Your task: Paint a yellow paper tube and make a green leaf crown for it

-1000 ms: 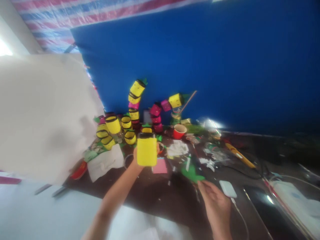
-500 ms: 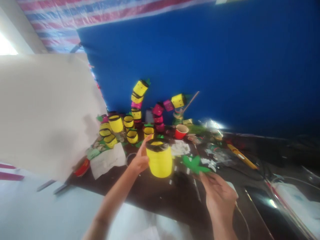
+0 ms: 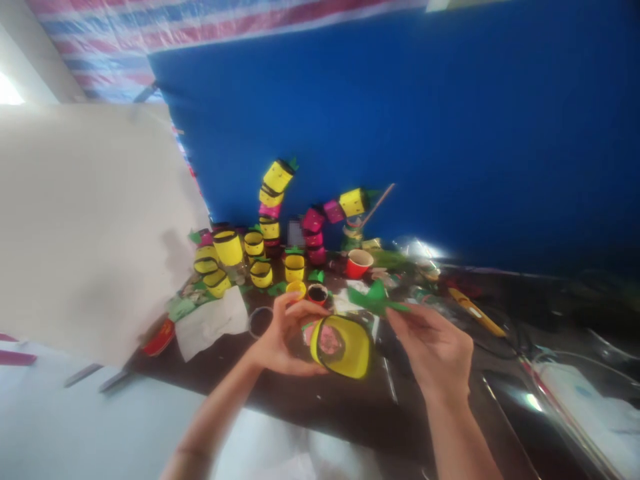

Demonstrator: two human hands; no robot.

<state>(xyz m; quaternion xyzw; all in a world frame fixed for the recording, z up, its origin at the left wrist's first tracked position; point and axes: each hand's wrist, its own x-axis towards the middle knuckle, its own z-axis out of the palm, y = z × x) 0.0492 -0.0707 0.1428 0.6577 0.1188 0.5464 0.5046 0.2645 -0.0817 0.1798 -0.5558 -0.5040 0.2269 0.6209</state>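
My left hand [image 3: 283,340] is curled round the rim end of a yellow cup [image 3: 356,348] with a dark edge. The cup lies tipped on its side in the air, its mouth turned toward my left palm, and something pinkish shows at the opening. Between the thumb and fingers of my right hand [image 3: 437,350] is a green leaf-shaped cutout [image 3: 373,298], held just above and beside the cup. Beyond my left fingers stand a small yellow pot [image 3: 296,289] and a small dark-filled cup [image 3: 318,293].
Chains of yellow and magenta cups [image 3: 270,229] rise at the back before a blue panel [image 3: 400,120]. A red cup [image 3: 359,265], white paper [image 3: 215,323], an orange-yellow tool [image 3: 477,313] and a dark flat device [image 3: 530,407] lie on the dark table [image 3: 240,383].
My left hand has turned the yellow cup from upright onto its side, mouth leftward, and its grip has shifted. My right hand has raised the green leaf cutout slightly and brought it left.
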